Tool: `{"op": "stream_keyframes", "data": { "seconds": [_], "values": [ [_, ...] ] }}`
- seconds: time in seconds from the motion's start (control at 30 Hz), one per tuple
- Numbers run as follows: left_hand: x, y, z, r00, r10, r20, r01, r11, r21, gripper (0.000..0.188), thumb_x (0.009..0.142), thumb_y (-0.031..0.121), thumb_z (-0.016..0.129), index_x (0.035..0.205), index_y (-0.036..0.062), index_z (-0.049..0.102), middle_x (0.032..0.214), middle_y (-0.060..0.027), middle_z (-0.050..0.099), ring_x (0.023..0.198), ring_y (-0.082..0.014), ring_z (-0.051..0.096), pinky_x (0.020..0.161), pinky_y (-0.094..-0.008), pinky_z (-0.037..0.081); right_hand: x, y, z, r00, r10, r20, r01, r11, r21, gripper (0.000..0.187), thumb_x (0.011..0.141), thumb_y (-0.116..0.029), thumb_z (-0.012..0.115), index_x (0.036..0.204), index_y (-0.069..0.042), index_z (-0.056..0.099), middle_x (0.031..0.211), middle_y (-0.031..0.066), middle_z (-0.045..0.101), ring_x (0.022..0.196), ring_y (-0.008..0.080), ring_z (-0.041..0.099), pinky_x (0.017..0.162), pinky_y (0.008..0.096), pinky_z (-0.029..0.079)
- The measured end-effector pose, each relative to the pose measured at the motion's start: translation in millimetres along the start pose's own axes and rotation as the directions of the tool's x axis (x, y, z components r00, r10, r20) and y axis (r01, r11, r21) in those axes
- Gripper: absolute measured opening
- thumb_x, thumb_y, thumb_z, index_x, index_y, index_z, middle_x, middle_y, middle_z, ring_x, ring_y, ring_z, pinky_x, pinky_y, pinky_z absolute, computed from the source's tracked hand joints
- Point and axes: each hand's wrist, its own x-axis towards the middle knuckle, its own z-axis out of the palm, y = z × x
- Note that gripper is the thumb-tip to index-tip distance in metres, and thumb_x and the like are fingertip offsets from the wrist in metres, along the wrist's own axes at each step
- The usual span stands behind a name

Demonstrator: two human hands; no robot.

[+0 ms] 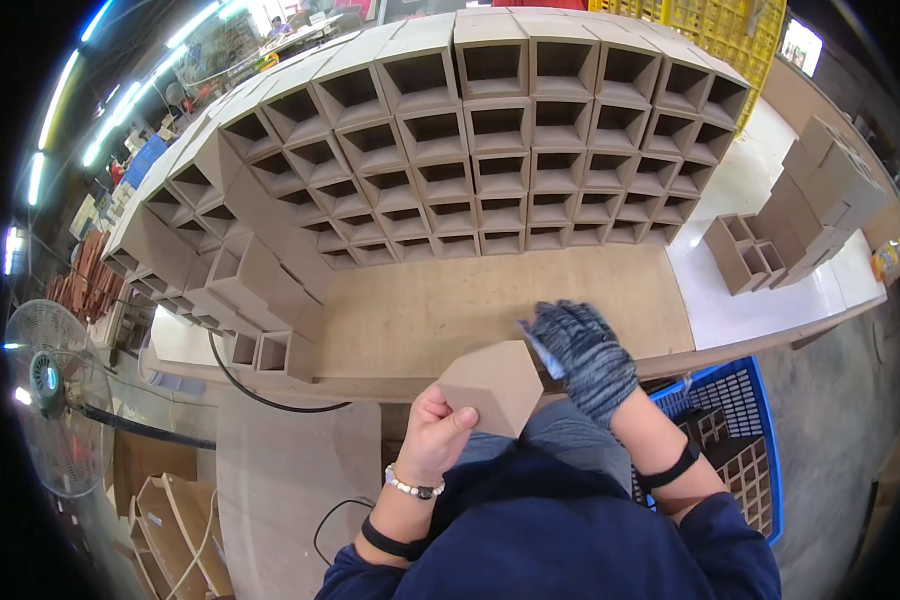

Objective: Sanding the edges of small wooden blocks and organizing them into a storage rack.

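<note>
My left hand, bare, grips a small brown fibreboard box by its left side, thumb on the near face. The box is held tilted above my lap, at the table's front edge. My right hand wears a grey-black knitted glove and is just right of the box. Its fingers are curled over a thin flat piece with a pale blue edge, whose kind I cannot make out. That piece is close to the box; whether they touch is unclear.
Stacked open-fronted brown boxes wall the back and left of the wooden tabletop. More boxes stand on the white surface at right. A blue plastic basket holding brown pieces is below right. A fan stands at left.
</note>
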Motion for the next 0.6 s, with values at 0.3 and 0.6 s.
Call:
{"op": "stream_keyframes", "data": {
  "seconds": [0.3,0.6],
  "values": [
    [-1,0,-2,1.000,0.014,-0.026,-0.011,0.995,0.101,0.033,0.083,0.001,0.064,0.116,-0.0014,0.055,0.112,-0.0083,0.062,0.104,-0.0161,0.057,0.091,-0.0320,0.046,-6,-37,-35,0.955,-0.228,-0.192,0.274,0.925,0.265,0.047,0.083,-0.014,0.053,0.130,-0.009,0.049,0.125,0.0154,0.053,0.114,0.0319,0.051,0.102,0.0463,0.036],
    [-2,6,-2,0.997,0.069,0.034,-0.075,0.970,0.230,0.031,0.083,0.001,0.063,0.113,-0.0005,0.056,0.109,-0.0079,0.063,0.099,-0.0152,0.059,0.088,-0.0309,0.047,-3,-36,-49,0.948,-0.175,-0.265,0.247,0.932,0.267,0.044,0.080,-0.017,0.054,0.123,-0.009,0.053,0.120,0.0138,0.056,0.113,0.0292,0.053,0.103,0.0447,0.035]
  ]
}}
